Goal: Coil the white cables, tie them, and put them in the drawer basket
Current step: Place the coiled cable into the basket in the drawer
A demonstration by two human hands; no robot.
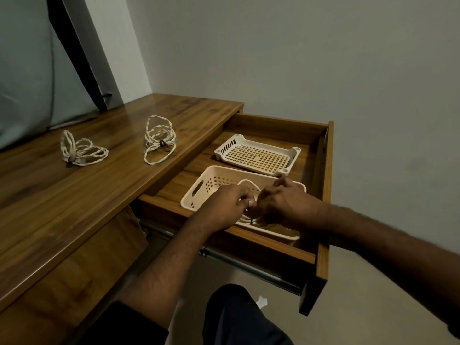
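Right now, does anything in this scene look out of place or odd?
Nothing looks damaged or spilled. Two tied cable bundles lie on the desk top, outside the drawer. Both hands, left hand and right hand, work on a third coil in the basket.

Both hands (251, 205) hide most of the cable (247, 186).
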